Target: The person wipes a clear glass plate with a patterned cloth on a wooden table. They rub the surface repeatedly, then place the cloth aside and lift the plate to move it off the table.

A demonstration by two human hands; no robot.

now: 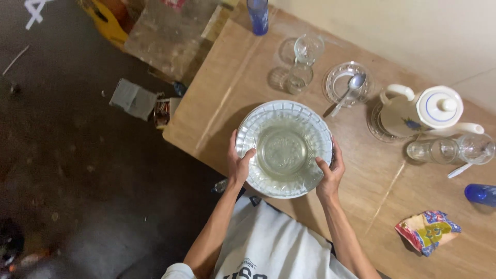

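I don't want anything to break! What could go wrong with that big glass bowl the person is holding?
The glass bowl is gripped only at its rim by the left hand and right hand, near the wooden table edge; a slip might drop it onto the floor. It seems to hold liquid, so tilting could spill it. Moving it farther in might knock the drinking glass or the spoon on its saucer.

You have the bowl (283,148) on the counter (232,93), your left hand (238,164) and right hand (329,173) on its rim. Behind the bowl stand two glasses (299,77); right of those, a saucer (347,82) with a spoon (351,87) in it; farther right, the teapot (423,111).
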